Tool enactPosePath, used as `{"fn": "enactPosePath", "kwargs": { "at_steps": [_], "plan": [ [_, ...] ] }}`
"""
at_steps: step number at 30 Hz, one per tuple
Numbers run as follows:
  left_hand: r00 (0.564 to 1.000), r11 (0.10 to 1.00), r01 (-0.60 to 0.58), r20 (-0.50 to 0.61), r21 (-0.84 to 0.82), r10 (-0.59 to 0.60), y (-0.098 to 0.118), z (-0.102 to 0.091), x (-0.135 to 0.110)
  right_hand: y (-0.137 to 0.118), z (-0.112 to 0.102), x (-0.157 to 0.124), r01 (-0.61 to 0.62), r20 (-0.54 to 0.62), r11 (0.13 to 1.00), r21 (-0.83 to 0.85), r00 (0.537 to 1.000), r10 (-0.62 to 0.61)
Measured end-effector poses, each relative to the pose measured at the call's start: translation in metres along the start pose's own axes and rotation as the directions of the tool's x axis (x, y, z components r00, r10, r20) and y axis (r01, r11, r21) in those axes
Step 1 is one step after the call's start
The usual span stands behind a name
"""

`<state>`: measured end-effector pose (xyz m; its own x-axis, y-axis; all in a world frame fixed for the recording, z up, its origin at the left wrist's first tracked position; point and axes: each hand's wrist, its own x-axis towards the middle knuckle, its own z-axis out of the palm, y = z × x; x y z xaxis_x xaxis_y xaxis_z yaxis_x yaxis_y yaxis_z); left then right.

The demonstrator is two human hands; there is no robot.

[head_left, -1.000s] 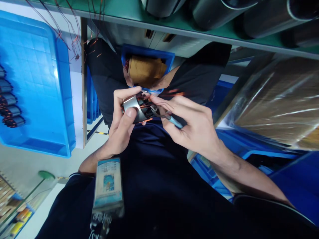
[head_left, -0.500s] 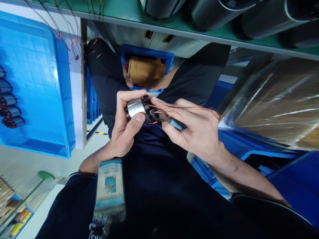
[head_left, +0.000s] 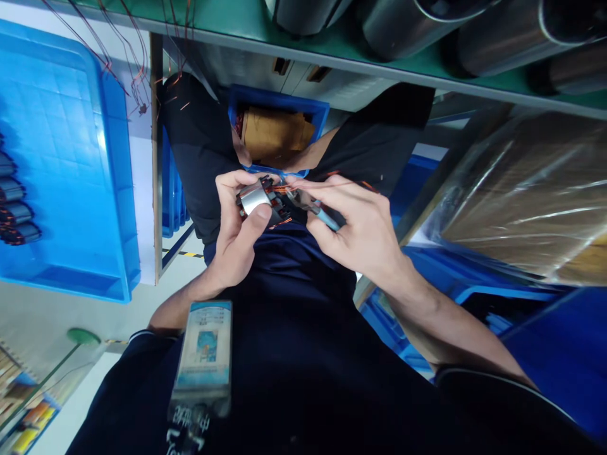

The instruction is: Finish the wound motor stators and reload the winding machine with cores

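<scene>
My left hand (head_left: pixel 234 237) is closed around a motor stator (head_left: pixel 255 200), a silvery metal ring with dark ends and copper windings. Its thumb presses on the metal band. In my right hand (head_left: pixel 363 227) is a pair of pliers or cutters with blue handles (head_left: pixel 327 219); the metal jaws (head_left: pixel 298 200) are at the stator's right end. Long copper wires (head_left: pixel 315 186) run from that end over my right fingers. The exact contact of the jaws with the wires is too small to tell.
At left stands a blue tray (head_left: pixel 61 158) with several wound stators (head_left: pixel 16 212). Dark metal cylinders (head_left: pixel 403 28) stand on the green bench (head_left: pixel 227 22) above, where loose copper wires (head_left: pixel 137 82) hang over the edge. A blue bin (head_left: pixel 320 120) lies between my legs; a plastic-wrapped box (head_left: pixel 526 196) is at right.
My right hand has moved slightly left with the cutters, and the copper wires now lie closer over its fingers. The stator has tilted a little in my left hand.
</scene>
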<state>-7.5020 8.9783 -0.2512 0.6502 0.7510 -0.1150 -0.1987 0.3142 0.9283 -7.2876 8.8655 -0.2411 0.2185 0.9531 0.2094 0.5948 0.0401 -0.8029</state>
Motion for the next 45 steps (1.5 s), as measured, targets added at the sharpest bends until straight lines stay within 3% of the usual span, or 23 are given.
{"fn": "enactPosePath", "kwargs": {
  "at_steps": [7, 12, 15, 17, 22, 25, 28, 33, 36, 39, 43, 45],
  "plan": [
    [0.997, 0.987, -0.075, 0.026, 0.141, 0.072, 0.008, 0.002, 0.000, -0.015, -0.012, 0.001, 0.008, 0.030, 0.971, -0.239, 1.000, -0.001],
    [0.988, 0.986, -0.133, 0.091, 0.103, 0.123, 0.006, 0.003, 0.000, -0.026, -0.013, 0.003, 0.015, 0.021, 0.995, -0.094, 1.000, -0.013],
    [0.999, 1.000, 0.012, -0.049, 0.006, -0.012, 0.010, 0.013, 0.005, -0.025, -0.010, 0.001, -0.043, 0.059, 0.999, -0.030, 0.997, 0.044],
    [0.982, 0.992, 0.121, -0.139, -0.038, -0.126, 0.016, 0.022, 0.009, -0.022, -0.007, -0.001, -0.065, 0.072, 0.998, -0.006, 0.995, 0.065],
    [0.985, 0.994, 0.076, -0.152, -0.081, -0.088, 0.020, 0.033, 0.013, -0.017, -0.002, -0.005, -0.053, 0.064, 0.996, -0.074, 0.996, 0.058],
    [0.989, 0.994, 0.036, -0.137, -0.100, -0.049, 0.014, 0.030, 0.010, -0.018, -0.001, -0.003, -0.048, 0.038, 0.995, -0.086, 0.998, 0.052],
    [0.994, 0.985, 0.015, -0.107, -0.169, -0.033, 0.005, 0.021, 0.008, -0.017, -0.001, 0.003, -0.052, 0.052, 0.999, 0.014, 0.997, 0.051],
    [0.978, 0.959, 0.123, -0.133, -0.257, -0.161, -0.002, 0.004, 0.006, -0.002, 0.002, 0.012, -0.173, 0.168, 0.980, 0.097, 0.974, 0.155],
    [0.951, 0.945, 0.162, -0.210, -0.286, -0.227, 0.003, -0.011, 0.000, 0.010, 0.008, 0.013, -0.179, 0.174, 0.982, 0.064, 0.971, 0.166],
    [0.912, 0.966, 0.143, -0.351, -0.214, -0.213, 0.017, -0.043, -0.012, 0.021, 0.014, 0.011, -0.137, 0.187, 0.988, 0.067, 0.975, 0.123],
    [0.830, 0.995, 0.079, -0.549, -0.064, -0.101, 0.053, -0.123, -0.046, 0.039, 0.022, 0.008, -0.082, 0.254, 0.997, 0.011, 0.964, 0.076],
    [0.764, 0.983, 0.122, -0.646, 0.136, -0.005, 0.082, -0.175, -0.075, 0.049, 0.027, 0.006, -0.059, 0.295, 0.998, -0.011, 0.954, 0.060]
  ]
}}
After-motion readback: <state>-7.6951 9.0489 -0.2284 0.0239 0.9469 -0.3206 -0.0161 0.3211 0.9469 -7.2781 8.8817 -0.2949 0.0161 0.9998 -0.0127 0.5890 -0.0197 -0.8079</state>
